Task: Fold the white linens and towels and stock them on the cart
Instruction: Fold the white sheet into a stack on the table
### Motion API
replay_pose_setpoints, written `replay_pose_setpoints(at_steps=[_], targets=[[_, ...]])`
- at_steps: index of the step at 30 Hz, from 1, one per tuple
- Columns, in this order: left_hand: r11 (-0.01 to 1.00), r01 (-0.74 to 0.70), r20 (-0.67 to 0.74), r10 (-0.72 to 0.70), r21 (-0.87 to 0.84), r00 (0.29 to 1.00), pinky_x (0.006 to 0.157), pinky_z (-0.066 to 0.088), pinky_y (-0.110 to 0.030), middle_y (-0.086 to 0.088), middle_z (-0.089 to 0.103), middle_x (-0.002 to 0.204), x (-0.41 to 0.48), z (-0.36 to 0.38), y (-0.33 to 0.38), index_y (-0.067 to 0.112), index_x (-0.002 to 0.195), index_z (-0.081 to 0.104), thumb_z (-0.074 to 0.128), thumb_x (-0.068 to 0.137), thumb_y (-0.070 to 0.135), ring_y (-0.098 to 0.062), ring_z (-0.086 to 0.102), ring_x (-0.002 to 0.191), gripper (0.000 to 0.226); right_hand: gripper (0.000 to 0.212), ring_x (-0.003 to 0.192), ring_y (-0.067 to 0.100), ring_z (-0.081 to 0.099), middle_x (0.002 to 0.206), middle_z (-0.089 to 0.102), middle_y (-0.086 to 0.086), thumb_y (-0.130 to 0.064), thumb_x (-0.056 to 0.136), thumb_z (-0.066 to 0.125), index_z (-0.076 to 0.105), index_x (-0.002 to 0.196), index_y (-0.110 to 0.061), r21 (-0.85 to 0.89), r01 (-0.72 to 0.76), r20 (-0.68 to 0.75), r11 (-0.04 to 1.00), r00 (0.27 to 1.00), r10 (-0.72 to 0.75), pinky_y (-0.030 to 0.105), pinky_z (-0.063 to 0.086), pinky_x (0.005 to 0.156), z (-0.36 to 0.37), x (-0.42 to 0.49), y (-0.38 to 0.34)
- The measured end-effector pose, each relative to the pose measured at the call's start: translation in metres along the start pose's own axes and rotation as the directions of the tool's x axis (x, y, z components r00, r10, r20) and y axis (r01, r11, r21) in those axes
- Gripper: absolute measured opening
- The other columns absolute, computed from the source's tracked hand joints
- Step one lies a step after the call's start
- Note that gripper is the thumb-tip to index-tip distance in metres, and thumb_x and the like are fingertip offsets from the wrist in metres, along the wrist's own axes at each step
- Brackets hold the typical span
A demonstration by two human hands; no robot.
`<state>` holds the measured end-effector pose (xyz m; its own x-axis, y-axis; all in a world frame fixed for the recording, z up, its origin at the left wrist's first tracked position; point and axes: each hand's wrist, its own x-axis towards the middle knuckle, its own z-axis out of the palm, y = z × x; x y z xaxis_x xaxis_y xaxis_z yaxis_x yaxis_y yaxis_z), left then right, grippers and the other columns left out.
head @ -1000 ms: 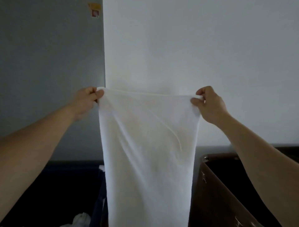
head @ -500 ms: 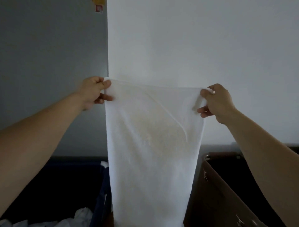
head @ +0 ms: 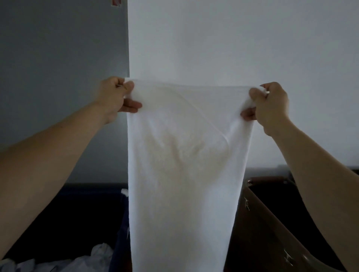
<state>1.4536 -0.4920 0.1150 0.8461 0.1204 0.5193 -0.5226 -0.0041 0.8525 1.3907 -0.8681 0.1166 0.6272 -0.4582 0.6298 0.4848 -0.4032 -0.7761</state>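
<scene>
One wide-angle camera on the person's head faces forward, close to the white towel [head: 184, 174], which fills the middle of the view down to the bottom edge. The left hand [head: 114, 97] and right hand [head: 270, 104] reach in at the towel's top corners. The wall [head: 233, 48] stands behind the towel, a dark blue bin [head: 77, 223] lower left of it, a brown bin [head: 272, 233] lower right.

Likely a laundry or housekeeping back room. Told by two deep bins low against bare walls: blue bin [head: 120, 229] on the left with crumpled white linens [head: 99, 255] inside, brown bin [head: 258, 223] on the right with metal fittings along its rim. Behind, plain white wall [head: 233, 48] meeting grey wall [head: 58, 58] at a vertical edge, red sticker [head: 116, 1] high on the grey. White towel [head: 184, 174] held up in front. Dim light.
</scene>
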Motion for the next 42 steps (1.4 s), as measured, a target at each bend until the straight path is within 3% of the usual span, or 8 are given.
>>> replay_pose_setpoints(at_steps=[16,19,22,31,42], targets=[[0.995,0.087,0.018,-0.088,0.052,0.996,0.048,0.057,-0.032,-0.012,0.062,0.101,0.031,0.029,-0.044,0.013,0.096,0.052,0.056,0.100,0.021,-0.024,0.072,0.058,0.010,0.010,0.046,0.025,0.067,0.091,0.063,0.009,-0.024,0.095,0.058,0.051,0.098,-0.018,-0.025,-0.069,0.048,0.997,0.996,0.070,0.044,0.059,0.047,0.012,0.034,0.046],[0.992,0.089,-0.046,-0.085,0.092,0.995,0.049,0.058,-0.032,-0.015,0.060,0.109,0.047,0.039,-0.042,0.003,0.118,0.049,0.053,0.102,0.021,-0.021,0.071,0.055,0.024,0.009,0.048,0.026,0.067,0.100,0.063,0.011,-0.024,0.095,0.056,0.049,0.089,-0.024,-0.015,-0.044,0.062,0.999,0.997,0.044,0.044,0.059,0.049,0.024,0.049,0.046],[0.992,0.056,-0.103,-0.045,0.114,0.994,0.053,0.059,-0.034,-0.016,0.056,0.119,0.061,0.050,-0.034,-0.001,0.136,0.036,0.051,0.102,0.022,-0.018,0.071,0.056,0.044,0.014,0.049,0.025,0.067,0.096,0.060,0.005,-0.023,0.095,0.055,0.047,0.085,-0.027,0.027,-0.018,0.059,0.999,0.998,0.016,0.041,0.059,0.048,0.031,0.066,0.045],[0.991,0.013,-0.166,0.009,0.131,0.986,0.060,0.060,-0.036,-0.018,0.060,0.115,0.035,0.052,-0.019,0.007,0.118,0.044,0.051,0.102,0.023,-0.024,0.072,0.062,0.023,0.012,0.046,0.023,0.066,0.097,0.057,0.003,-0.028,0.090,0.055,0.046,0.083,-0.031,0.097,0.061,0.067,0.993,0.995,-0.068,0.034,0.054,0.042,0.017,0.066,0.046],[0.991,0.093,-0.116,-0.082,0.092,0.990,0.064,0.061,-0.038,-0.017,0.062,0.110,-0.108,0.026,-0.013,0.013,0.103,0.052,0.055,0.101,0.022,-0.025,0.072,0.062,0.009,0.013,0.053,0.021,0.070,0.099,0.061,0.003,-0.031,0.093,0.057,0.049,0.085,-0.037,0.031,0.000,0.104,1.000,0.995,-0.004,0.026,0.054,0.045,-0.053,-0.049,0.041]])
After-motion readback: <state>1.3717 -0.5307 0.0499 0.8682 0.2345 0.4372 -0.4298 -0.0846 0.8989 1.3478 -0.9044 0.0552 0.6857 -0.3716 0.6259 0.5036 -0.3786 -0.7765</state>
